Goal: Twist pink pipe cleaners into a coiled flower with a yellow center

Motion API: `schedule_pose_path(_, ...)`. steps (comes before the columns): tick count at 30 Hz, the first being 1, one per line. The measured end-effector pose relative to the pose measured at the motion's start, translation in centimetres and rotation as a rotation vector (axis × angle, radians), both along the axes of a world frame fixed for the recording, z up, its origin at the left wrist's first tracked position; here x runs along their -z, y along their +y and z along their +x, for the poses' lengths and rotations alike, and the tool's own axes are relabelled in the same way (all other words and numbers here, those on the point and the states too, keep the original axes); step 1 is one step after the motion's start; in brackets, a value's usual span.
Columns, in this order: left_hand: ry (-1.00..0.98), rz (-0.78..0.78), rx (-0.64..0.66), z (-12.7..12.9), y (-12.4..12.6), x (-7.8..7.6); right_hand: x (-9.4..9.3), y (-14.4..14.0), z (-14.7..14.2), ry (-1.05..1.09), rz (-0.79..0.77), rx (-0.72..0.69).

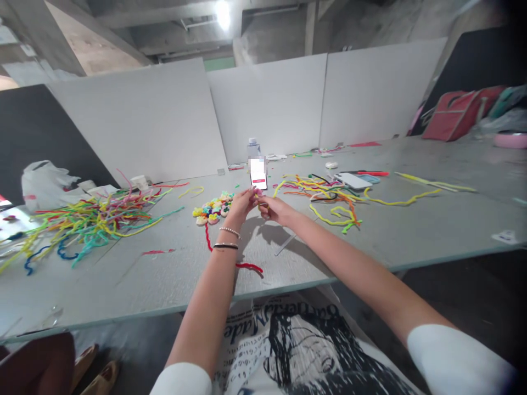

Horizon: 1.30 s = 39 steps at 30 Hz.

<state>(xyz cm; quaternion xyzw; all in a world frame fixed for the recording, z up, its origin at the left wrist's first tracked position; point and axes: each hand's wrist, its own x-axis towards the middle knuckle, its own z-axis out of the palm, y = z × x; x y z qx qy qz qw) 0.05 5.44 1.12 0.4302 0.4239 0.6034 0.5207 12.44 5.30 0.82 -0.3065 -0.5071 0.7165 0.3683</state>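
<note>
Yellow pipe cleaner (pixel 259 199) pinched between left hand (pixel 241 204) and right hand (pixel 274 209), fingers closed, mid-table. Phone (pixel 258 173) stands just beyond; small woven flowers (pixel 212 208) left; red pipe cleaner (pixel 247 265) nearer.

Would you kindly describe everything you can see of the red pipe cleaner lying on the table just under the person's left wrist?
The red pipe cleaner is a thin, fuzzy-looking strand, bright red, lying flat on the grey table. It runs in a loose curve from near the pile of small colourful pieces down toward the table's near edge, ending in a gentle arc. The forearm behind the left hand hides its middle stretch. Whether the arm touches it cannot be told. Neither hand holds it.
</note>
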Motion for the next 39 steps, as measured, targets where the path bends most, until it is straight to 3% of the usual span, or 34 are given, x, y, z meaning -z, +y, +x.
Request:
schedule_pose_path(7, 0.068, 0.001, 0.081, 0.3, -0.3, -0.4, -0.2, 1.2, 0.9, -0.023, 0.042, 0.219)
schedule_pose_path(13, 0.166, -0.004, 0.052, 0.0, -0.4, -0.6, -0.2, 1.5, 1.0, -0.100, 0.127, 0.252)
schedule_pose_path(15, 0.202, -0.003, 0.052, -0.1, -0.5, -0.7, 0.0, 1.4, 1.1, -0.214, 0.279, 0.306)
schedule_pose_path(19, 0.284, 0.016, 0.043, 0.0, -0.7, -0.9, 0.6, 1.1, 1.5, -0.647, 0.846, 0.493)
schedule_pose_path(21, 0.332, 0.038, -0.001, 0.2, -0.8, -1.0, 0.8, 1.0, 1.6, -0.801, 1.024, 0.517)
schedule_pose_path(30, 0.277, 0.101, -0.224, -0.1, -0.1, -0.9, 1.0, 0.4, 1.3, -0.850, 1.181, 0.263)
schedule_pose_path(39, 0.308, 0.228, -0.259, -0.2, -0.5, -0.8, 0.2, -0.5, 1.2, -0.402, 0.945, -0.258)
